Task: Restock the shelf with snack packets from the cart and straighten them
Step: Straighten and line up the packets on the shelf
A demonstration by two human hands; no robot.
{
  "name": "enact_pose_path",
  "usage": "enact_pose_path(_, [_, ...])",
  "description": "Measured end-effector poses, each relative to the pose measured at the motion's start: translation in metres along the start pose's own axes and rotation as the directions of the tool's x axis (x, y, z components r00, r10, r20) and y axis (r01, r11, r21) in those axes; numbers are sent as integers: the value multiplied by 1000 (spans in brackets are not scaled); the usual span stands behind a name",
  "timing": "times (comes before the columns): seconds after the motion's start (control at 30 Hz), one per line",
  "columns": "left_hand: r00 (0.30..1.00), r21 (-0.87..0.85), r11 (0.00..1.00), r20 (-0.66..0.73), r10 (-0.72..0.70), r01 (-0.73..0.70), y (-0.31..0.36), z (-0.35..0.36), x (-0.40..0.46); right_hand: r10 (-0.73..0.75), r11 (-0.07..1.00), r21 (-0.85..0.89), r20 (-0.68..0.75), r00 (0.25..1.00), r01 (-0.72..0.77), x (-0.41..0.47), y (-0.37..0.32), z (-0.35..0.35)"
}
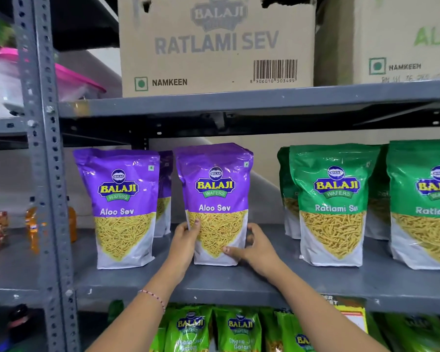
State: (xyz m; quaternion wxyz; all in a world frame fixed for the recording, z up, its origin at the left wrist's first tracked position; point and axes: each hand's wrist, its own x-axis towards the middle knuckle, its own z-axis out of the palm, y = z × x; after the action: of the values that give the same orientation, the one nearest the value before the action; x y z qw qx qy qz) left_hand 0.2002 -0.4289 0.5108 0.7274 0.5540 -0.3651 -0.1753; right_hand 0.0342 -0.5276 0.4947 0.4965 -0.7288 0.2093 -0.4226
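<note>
A purple Aloo Sev packet (215,189) stands upright in the middle of the grey shelf (214,283). My left hand (184,243) grips its lower left edge and my right hand (254,246) holds its lower right corner, thumb on the front. Another purple Aloo Sev packet (123,207) stands to the left, with a third purple packet (164,194) partly hidden behind it. Green Ratlami Sev packets (333,201) stand to the right, with more of them at the frame's right edge (424,199). The cart is not in view.
Cardboard Ratlami Sev boxes (214,44) sit on the shelf above. Green snack packets (214,329) fill the shelf below. A perforated grey upright (46,174) stands at the left, with orange bottles (33,229) and a pink-lidded container (23,72) beyond it. A gap lies between purple and green packets.
</note>
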Motion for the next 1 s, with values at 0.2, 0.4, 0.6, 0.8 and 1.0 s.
enact_pose_path(0.2, [999, -30, 998, -9, 53, -53, -9, -7, -4, -17, 1000, -21, -18, 1000, 17, -4, -9, 16])
enact_pose_path(0.4, [998, -69, 996, -25, 49, -51, 0, -9, -12, -20, 1000, -15, 3, 1000, 20, -4, -12, 25])
enact_pose_path(0.6, [996, -54, 998, -81, 20, -24, -7, -11, -7, -39, 999, 6, 28, 999, 38, -6, -9, 23])
enact_pose_path(0.8, [994, -33, 999, -110, 22, -26, -7, -8, -8, -34, 999, 28, 44, 998, 32, -2, -3, 22])
enact_pose_path(1.0, [997, -19, 999, -71, 36, -38, -10, -9, -5, -13, 1000, 23, 39, 999, 12, -4, -4, 21])
